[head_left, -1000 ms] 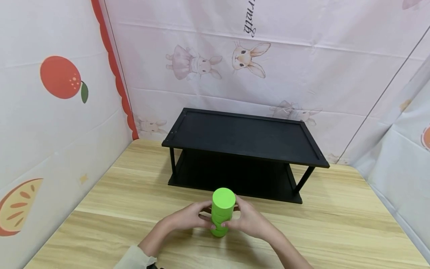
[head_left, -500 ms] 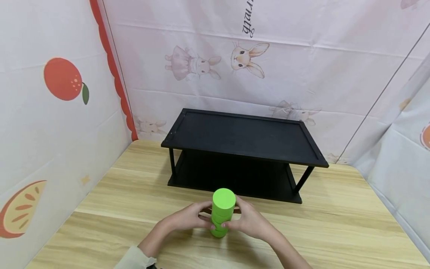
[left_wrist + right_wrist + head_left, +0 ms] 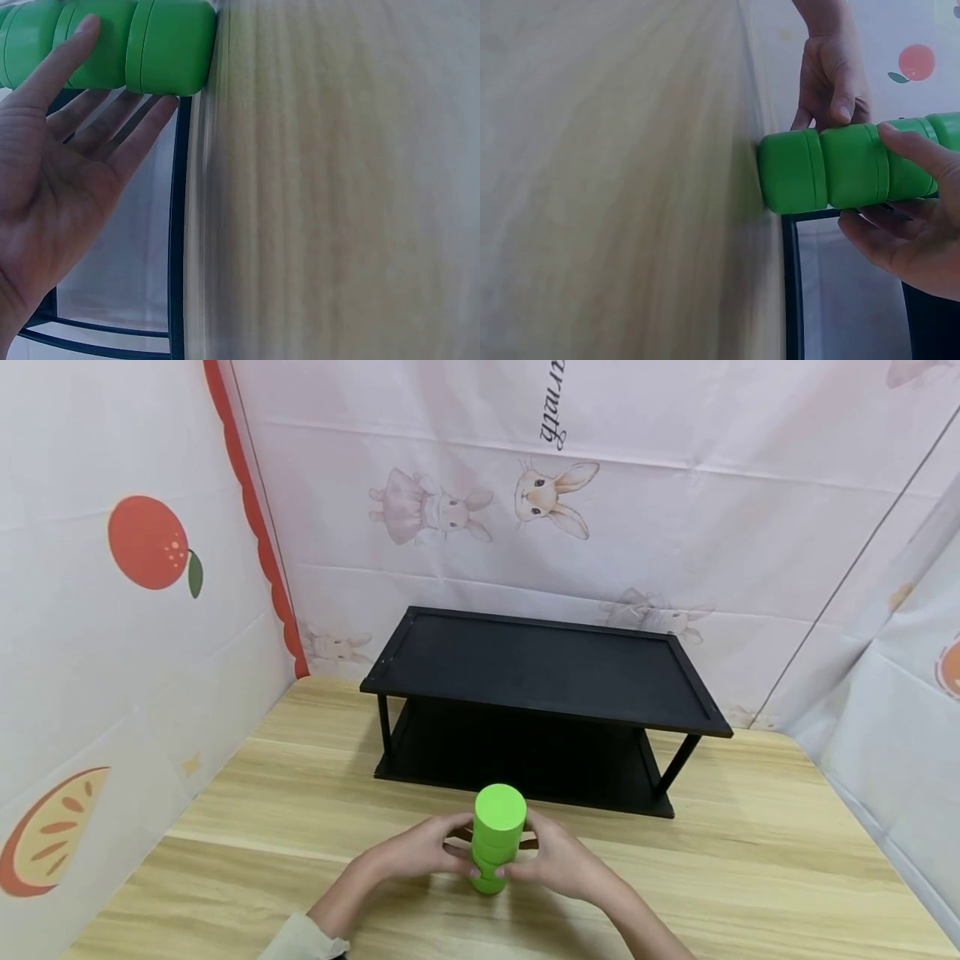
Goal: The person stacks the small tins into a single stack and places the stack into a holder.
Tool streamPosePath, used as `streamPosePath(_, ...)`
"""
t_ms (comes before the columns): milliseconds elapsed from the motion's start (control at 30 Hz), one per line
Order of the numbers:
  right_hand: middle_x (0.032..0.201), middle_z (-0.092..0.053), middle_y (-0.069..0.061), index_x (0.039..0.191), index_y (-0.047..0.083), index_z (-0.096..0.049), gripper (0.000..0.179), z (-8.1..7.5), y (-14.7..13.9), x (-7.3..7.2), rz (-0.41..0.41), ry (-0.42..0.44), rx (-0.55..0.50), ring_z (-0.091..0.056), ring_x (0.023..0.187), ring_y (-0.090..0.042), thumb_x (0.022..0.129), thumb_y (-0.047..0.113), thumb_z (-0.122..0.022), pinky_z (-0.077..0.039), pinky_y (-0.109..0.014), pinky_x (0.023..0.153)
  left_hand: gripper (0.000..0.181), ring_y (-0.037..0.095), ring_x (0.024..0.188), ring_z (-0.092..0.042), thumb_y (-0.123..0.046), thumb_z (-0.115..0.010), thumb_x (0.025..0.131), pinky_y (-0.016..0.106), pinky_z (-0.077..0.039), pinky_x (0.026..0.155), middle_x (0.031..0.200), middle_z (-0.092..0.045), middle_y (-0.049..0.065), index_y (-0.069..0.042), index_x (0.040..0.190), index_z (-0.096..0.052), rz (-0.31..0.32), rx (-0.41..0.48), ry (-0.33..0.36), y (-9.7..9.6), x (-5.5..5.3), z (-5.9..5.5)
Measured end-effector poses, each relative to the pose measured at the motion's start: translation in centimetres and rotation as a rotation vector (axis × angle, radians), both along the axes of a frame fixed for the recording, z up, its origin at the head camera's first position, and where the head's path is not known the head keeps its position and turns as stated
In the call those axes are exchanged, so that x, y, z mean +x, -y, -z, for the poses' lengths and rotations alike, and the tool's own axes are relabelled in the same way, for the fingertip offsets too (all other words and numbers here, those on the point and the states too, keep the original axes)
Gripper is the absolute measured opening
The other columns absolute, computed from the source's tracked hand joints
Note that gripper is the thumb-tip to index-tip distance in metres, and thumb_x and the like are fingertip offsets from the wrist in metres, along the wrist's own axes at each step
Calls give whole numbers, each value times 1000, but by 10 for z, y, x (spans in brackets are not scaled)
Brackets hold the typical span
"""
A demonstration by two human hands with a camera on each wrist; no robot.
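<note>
A stack of bright green, round, lidded-looking pots [image 3: 498, 814] stands upright on the wooden table, in front of the black rack. Its segments sit end to end, as the left wrist view shows along the green side [image 3: 169, 52]. My left hand [image 3: 420, 850] holds the stack from the left, thumb across the front and fingers behind. From the other side my right hand [image 3: 558, 860] grips it, with the thumb [image 3: 915, 146] on one face and fingers on the opposite one. Both thumbs lie on the lower segments. Some fingertips are hidden behind the stack.
Close behind the stack is a low black two-tier rack [image 3: 547, 668] with thin posts. Printed cloth [image 3: 465, 485] walls off the back and both sides. The wooden table top [image 3: 750, 860] extends left and right of the hands.
The head view has tilted slightly, so the scene sits a little lower. Both hands keep holding the green stack; the right thumb has shifted down slightly.
</note>
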State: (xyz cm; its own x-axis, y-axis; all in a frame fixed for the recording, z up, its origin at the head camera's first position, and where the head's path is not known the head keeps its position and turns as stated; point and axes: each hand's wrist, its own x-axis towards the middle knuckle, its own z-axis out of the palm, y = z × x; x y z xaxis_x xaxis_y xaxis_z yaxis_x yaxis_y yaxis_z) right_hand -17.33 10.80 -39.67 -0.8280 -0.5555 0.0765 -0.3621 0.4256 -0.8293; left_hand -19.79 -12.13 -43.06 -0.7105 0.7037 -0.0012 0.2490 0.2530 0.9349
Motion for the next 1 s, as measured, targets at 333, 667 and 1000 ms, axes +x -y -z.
streamPosePath(333, 115, -54, -3, 129, 7, -46, 63, 8, -1, -2, -39, 12, -9, -56, 101, -23, 75, 22, -77, -51, -32, 80, 50, 14, 109, -51, -22, -76, 76, 33, -41, 95, 113, -57, -9, -16, 121, -54, -6, -83, -80, -1, 0, 1)
streamPosePath(667, 114, -55, -4, 127, 8, -46, 60, 9, -1, -3, -52, 21, -16, -56, 100, -24, 77, 23, -76, -51, -32, 79, 49, 13, 108, -51, -20, -75, 77, 30, -42, 94, 113, -57, -9, -14, 122, -54, 20, -81, -91, -3, -3, 3)
streamPosePath(1000, 113, -56, -2, 122, 9, -47, 60, 21, 2, -3, -49, 35, 18, -57, 100, -23, 73, 19, -79, -51, -26, 78, 51, 11, 107, -51, -15, -76, 75, 27, -42, 92, 113, -57, -8, -14, 120, -53, 63, -91, -107, -7, -2, 4)
